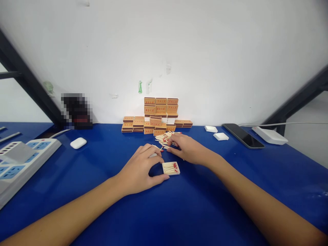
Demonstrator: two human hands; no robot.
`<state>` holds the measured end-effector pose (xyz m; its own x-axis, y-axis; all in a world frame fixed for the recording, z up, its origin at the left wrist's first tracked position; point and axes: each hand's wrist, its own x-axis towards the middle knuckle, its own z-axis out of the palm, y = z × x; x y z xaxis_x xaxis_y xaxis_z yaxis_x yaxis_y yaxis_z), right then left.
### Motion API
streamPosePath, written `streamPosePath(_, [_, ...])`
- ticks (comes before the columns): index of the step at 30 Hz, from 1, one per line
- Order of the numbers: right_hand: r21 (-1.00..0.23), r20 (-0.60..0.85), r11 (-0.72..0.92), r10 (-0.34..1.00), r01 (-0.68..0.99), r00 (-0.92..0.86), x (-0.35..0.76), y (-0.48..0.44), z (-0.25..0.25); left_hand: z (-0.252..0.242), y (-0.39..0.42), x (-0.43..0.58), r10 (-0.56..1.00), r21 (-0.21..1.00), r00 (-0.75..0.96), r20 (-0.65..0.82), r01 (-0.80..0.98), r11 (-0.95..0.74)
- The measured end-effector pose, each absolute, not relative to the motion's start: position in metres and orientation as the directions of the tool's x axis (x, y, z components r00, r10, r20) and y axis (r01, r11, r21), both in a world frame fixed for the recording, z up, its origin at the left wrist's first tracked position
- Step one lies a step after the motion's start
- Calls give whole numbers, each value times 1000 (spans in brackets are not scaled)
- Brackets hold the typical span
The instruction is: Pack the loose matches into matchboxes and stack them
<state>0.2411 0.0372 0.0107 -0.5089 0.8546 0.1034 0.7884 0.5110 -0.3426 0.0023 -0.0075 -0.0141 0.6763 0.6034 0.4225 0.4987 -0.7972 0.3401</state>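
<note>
A white matchbox tray (171,163), partly filled with red-tipped matches, lies on the blue table. My left hand (140,167) grips its left end, index finger at the far corner and thumb at the near one. Beneath the curled left fingers a small white piece shows, mostly hidden, with a few matches beside it. Farther back is a loose heap of matches (162,137). My right hand (188,147) reaches into that heap, thumb and fingers drawn together around some matches; how many is hidden. Behind the heap, orange-brown matchboxes (161,108) are stacked against the wall.
Two white trays (220,136) lie right of the stack, near a dark phone (243,135) and a flat white box (270,135) with a cable. Leftward are a white rounded case (78,142), a power strip (38,155) and a blurred dark object (78,111).
</note>
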Motion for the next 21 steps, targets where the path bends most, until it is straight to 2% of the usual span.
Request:
streamPosePath(3, [-348, 51, 502, 854, 792, -518, 240, 37, 12, -14, -8, 2, 605, 341, 673, 426, 500, -796])
streamPosePath(10, [-232, 11, 499, 860, 835, -511, 247, 26, 19, -14, -6, 3, 608, 338, 668, 429, 505, -794])
streamPosePath(14, [-282, 39, 528, 840, 801, -540, 248, 27, 22, -14, -5, 3, 603, 333, 671, 430, 503, -797])
streamPosePath(21, [-354, -34, 510, 831, 784, -555, 250, 31, 15, -15, -5, 3, 601, 322, 675, 428, 507, -799])
